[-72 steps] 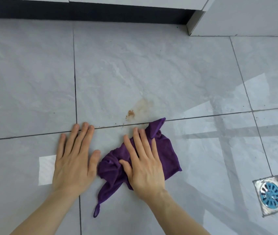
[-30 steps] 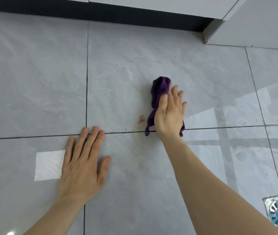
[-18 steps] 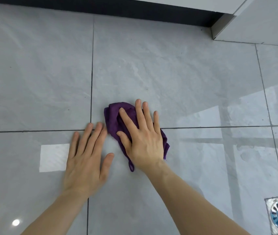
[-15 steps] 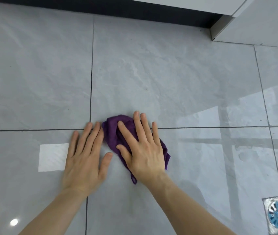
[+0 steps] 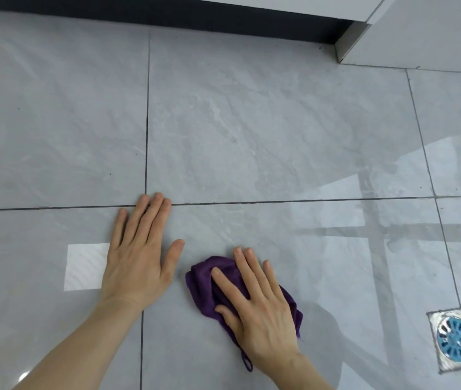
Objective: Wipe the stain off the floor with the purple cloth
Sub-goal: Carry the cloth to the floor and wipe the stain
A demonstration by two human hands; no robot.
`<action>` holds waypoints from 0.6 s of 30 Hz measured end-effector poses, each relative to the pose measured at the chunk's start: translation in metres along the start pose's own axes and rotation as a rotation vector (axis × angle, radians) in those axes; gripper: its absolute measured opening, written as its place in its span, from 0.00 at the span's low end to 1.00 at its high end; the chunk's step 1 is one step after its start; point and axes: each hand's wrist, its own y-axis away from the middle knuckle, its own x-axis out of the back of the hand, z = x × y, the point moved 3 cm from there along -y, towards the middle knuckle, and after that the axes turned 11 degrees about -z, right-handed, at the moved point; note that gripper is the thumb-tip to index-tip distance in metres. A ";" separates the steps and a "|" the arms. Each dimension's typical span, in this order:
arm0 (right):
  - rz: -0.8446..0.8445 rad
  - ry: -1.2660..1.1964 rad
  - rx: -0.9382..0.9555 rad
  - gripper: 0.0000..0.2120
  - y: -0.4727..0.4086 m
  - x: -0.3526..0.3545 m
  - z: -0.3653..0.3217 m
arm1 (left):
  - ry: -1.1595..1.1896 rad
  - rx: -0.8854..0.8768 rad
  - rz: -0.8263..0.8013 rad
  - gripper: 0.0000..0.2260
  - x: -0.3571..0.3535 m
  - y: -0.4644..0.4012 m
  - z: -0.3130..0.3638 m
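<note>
Right hand [image 5: 260, 313] flat, pressing purple cloth [image 5: 205, 288] to floor [image 5: 251, 122]; left hand [image 5: 139, 263] open, bracing. Stain seemingly gone; keep palm pressure even.

Right hand [image 5: 263, 313] dragged purple cloth [image 5: 204, 285] back toward body — stain gone.
</note>
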 end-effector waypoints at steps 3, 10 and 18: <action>0.066 -0.179 -0.116 0.27 -0.016 0.014 0.010 | -0.002 0.014 0.016 0.32 0.005 -0.007 -0.004; 0.182 -0.207 -0.279 0.31 -0.057 0.063 0.007 | -0.013 0.028 0.010 0.32 0.008 -0.018 -0.014; -0.010 -0.032 -0.217 0.19 -0.057 0.050 0.016 | -0.005 0.035 0.040 0.32 0.009 -0.019 -0.016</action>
